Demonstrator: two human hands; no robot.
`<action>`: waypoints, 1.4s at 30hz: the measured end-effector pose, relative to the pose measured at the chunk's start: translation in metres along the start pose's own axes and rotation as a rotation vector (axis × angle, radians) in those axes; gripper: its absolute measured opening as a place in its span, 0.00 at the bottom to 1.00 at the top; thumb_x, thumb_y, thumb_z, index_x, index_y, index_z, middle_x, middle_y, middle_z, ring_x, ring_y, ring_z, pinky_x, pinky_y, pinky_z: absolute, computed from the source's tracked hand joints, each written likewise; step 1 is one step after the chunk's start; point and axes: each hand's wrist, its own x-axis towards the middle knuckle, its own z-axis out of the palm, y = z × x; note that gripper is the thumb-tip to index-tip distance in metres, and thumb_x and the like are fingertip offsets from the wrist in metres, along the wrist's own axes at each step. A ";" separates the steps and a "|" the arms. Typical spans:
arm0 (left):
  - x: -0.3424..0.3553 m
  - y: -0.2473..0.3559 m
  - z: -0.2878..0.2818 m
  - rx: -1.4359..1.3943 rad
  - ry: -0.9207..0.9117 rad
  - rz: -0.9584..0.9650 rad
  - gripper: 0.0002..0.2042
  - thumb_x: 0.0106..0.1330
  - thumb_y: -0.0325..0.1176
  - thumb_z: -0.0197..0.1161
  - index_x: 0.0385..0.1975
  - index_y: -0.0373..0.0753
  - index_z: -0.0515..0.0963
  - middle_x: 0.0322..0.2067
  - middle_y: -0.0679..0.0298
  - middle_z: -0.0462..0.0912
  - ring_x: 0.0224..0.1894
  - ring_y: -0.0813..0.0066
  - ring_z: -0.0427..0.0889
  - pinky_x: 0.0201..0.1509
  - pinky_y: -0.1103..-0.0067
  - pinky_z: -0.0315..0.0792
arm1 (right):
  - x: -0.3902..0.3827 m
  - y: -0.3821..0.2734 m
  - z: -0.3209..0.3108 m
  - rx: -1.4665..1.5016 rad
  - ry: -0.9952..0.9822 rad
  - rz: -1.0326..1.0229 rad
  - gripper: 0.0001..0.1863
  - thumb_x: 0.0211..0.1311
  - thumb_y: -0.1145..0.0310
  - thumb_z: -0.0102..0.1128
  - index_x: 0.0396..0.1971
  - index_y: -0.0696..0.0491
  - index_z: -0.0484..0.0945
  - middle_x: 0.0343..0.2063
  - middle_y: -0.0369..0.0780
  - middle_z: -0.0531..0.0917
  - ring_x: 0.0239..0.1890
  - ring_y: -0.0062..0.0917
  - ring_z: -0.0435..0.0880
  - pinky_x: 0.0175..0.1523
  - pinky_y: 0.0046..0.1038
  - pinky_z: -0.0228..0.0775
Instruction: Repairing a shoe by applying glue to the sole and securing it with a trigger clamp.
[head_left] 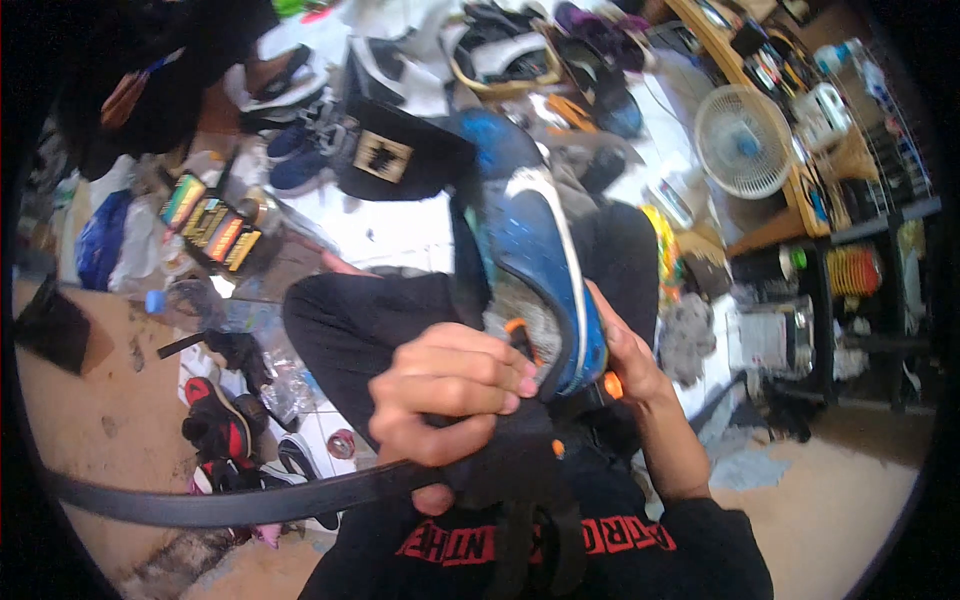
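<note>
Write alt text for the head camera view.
A seated person's left hand grips a black clamp with orange parts closed on a blue shoe with a white stripe, while the right hand steadies the shoe from behind. Shoes, bags and a white fan clutter the floor around.

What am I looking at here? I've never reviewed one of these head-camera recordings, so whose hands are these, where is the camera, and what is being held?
There is no machine: a person works with bare hands. The single picture comes from a wide fisheye camera on that person's head, looking down, so straight edges bend near the rim.

The left hand is closed around a black clamp-like tool with orange parts. The right hand steadies a blue shoe with a white stripe, sole side up, over the person's lap.

Around them on the floor lie many other shoes, including a red and black sneaker. A white fan stands beside a wooden shelf.
</note>
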 end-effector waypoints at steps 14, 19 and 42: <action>-0.031 -0.025 0.019 0.158 0.153 -0.214 0.22 0.60 0.47 0.53 0.18 0.29 0.72 0.18 0.56 0.74 0.19 0.60 0.77 0.24 0.71 0.73 | 0.014 0.032 -0.020 0.069 0.377 0.156 0.22 0.75 0.55 0.41 0.55 0.56 0.71 0.48 0.35 0.79 0.49 0.18 0.77 0.56 0.23 0.67; -0.033 -0.038 0.024 0.261 -0.029 -0.201 0.18 0.57 0.42 0.53 0.18 0.30 0.71 0.18 0.57 0.70 0.17 0.60 0.74 0.22 0.71 0.70 | 0.024 0.030 -0.035 0.007 0.514 0.348 0.22 0.73 0.49 0.44 0.46 0.53 0.77 0.36 0.36 0.82 0.35 0.19 0.81 0.42 0.22 0.73; -0.038 -0.020 -0.021 -0.229 0.293 -0.251 0.29 0.68 0.54 0.47 0.27 0.26 0.72 0.26 0.46 0.78 0.27 0.54 0.80 0.32 0.63 0.77 | -0.009 0.021 0.000 -0.088 0.128 0.010 0.25 0.71 0.65 0.49 0.63 0.61 0.62 0.55 0.38 0.74 0.58 0.20 0.69 0.63 0.23 0.58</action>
